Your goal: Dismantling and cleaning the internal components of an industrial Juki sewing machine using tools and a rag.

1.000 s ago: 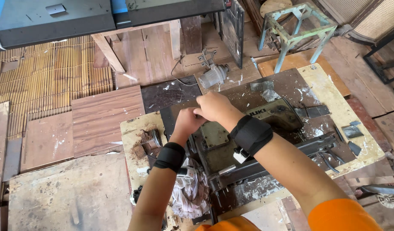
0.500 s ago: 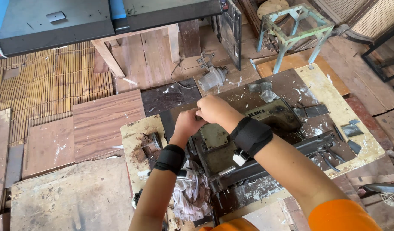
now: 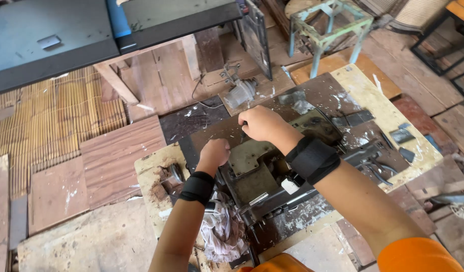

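Two hands [image 3: 214,153] [image 3: 259,123], two black wristbands [image 3: 197,187] [image 3: 312,158], one stool [image 3: 327,25], one rag [image 3: 222,229]

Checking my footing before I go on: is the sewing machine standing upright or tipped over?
Tipped over. The sewing machine lies on its side, its flat underside plate facing up under the left hand and right hand.

Worn plank floor [image 3: 156,85], bamboo mat [image 3: 50,121], pale green metal stool [image 3: 327,25], daylight.

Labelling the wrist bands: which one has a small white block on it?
The band on the right hand's wrist: a white block sits at its lower edge. The left hand's band is plain black.
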